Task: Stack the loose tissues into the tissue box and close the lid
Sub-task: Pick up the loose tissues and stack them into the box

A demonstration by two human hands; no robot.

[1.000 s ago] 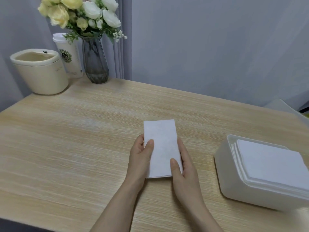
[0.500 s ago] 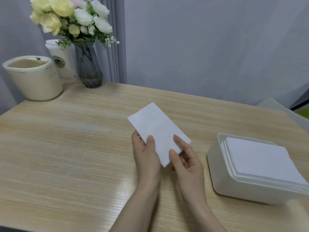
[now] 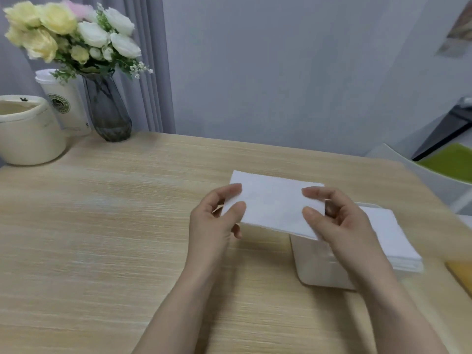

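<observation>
Tissue pinched flat by its short ends in my left hand and right hand, over the tissue box. I should square its edges with the stack before letting go.

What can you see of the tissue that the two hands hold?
The tissue is a white, folded rectangle of soft-looking paper, flat and uncreased. It is held in the air, long side across the view, slightly tilted. The left hand pinches its left end and the right hand its right end, thumbs on top. Its right part hangs over the near-left corner of the white box, which already holds a stack.
</observation>
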